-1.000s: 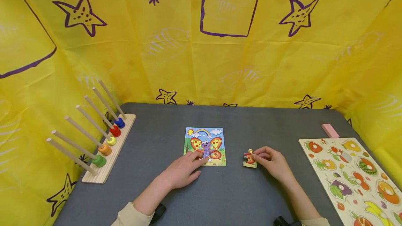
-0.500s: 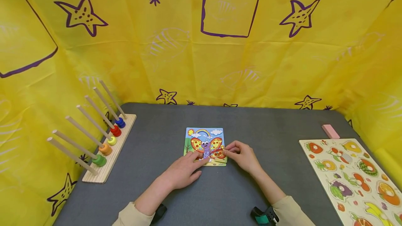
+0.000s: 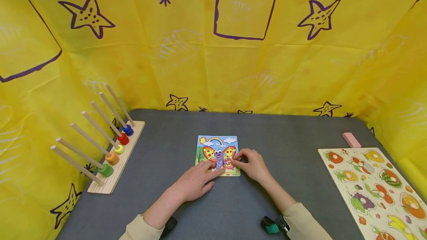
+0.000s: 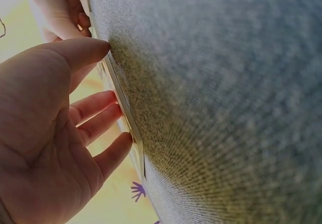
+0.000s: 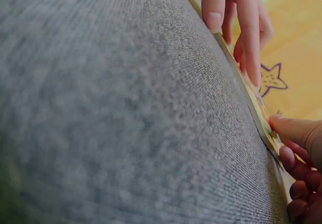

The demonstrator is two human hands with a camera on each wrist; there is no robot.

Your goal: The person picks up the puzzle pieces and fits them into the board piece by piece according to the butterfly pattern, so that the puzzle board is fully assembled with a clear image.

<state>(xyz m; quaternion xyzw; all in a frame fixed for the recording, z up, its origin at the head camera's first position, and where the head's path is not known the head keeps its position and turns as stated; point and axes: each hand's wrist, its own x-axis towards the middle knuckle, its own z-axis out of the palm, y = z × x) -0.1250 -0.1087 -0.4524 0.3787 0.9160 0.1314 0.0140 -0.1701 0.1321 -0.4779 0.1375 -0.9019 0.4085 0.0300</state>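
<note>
We see the right hand pinching a piece, probably seated, at the puzzle's 4 o'clock corner. The left hand presses flat, fingers straight, on its 7 o'clock edge, mid-table.

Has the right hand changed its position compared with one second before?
Yes. The right hand moved left across the grey table, away from the fruit puzzle board, and now rests on the butterfly puzzle.
</note>
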